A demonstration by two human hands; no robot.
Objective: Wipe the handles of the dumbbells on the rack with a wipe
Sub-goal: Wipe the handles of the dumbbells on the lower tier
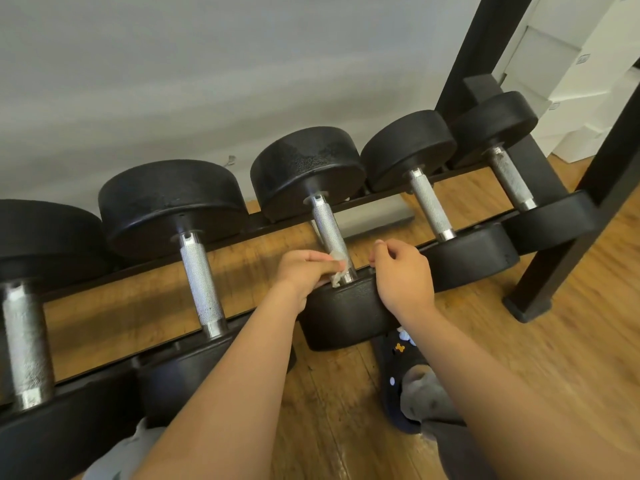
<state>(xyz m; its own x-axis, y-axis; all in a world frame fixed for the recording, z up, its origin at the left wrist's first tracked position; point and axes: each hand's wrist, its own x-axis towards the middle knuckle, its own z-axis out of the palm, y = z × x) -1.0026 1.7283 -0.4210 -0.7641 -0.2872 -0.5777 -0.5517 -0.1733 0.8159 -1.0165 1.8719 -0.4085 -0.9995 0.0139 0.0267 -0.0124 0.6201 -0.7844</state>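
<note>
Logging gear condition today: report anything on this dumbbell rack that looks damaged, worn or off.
The far-left handle looks dull and blotchy, with rough pale patches, while the other handles show an even, shiny texture. Nothing else stands out.

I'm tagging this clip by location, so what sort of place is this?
Probably a home gym or small workout room: black dumbbells lined up on a low rack, a wooden floor, and a slippered foot beside it.
</note>
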